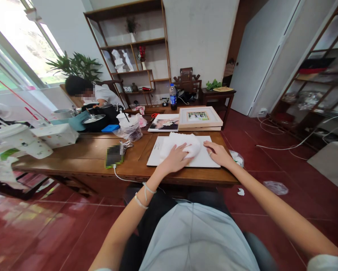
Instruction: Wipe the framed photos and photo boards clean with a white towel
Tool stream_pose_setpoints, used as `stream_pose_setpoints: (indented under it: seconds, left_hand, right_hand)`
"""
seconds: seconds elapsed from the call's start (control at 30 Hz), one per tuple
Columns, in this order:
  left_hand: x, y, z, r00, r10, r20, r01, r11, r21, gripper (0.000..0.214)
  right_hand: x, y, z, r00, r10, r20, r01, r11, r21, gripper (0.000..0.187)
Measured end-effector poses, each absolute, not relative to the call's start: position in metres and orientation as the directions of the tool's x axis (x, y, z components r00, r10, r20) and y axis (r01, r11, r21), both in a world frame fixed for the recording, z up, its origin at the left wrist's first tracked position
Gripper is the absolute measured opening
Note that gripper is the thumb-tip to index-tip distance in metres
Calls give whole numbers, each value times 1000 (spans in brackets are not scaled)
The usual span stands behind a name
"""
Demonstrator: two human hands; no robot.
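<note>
A folded white towel [169,145] lies on a flat white board [154,154] at the near edge of the wooden table. My left hand [176,158] rests on top of the towel, its fingers stretched out and pressed on the cloth. White bands circle that wrist. At the board's right side, my right hand [217,153] lies flat with fingers extended, touching the surface; a ring shows on one finger. The towel covers the middle of the board, so whatever is under it is hidden.
Behind the board are a framed picture [199,116], a print [164,124] and a cola bottle [173,97]. A phone [114,155] with a cable, a plastic bag [130,130] and a paper cup [23,141] stand left. Another person [105,94] sits at the far left.
</note>
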State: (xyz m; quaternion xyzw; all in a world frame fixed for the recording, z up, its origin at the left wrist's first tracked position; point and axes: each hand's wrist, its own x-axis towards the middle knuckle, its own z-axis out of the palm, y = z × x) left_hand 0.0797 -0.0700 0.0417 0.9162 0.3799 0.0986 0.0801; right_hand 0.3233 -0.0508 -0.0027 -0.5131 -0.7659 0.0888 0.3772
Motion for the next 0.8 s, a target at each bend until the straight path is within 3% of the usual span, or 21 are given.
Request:
stream_pose_setpoints:
  seconds: [0.3, 0.57, 0.8]
  left_hand:
    - [111, -5, 43, 567, 820, 81, 799, -571, 187, 45]
    - [125, -104, 51, 587, 802, 109, 804, -594, 42, 32]
    - [119, -162, 65, 714, 699, 38, 697, -715, 65, 31]
  right_hand:
    - [324, -52, -1, -209, 851, 482, 735, 462, -496, 36]
    - [323, -53, 1, -219, 850, 479, 741, 465, -485, 39]
    - [325, -54, 2, -229, 857, 462, 716, 469, -516, 38]
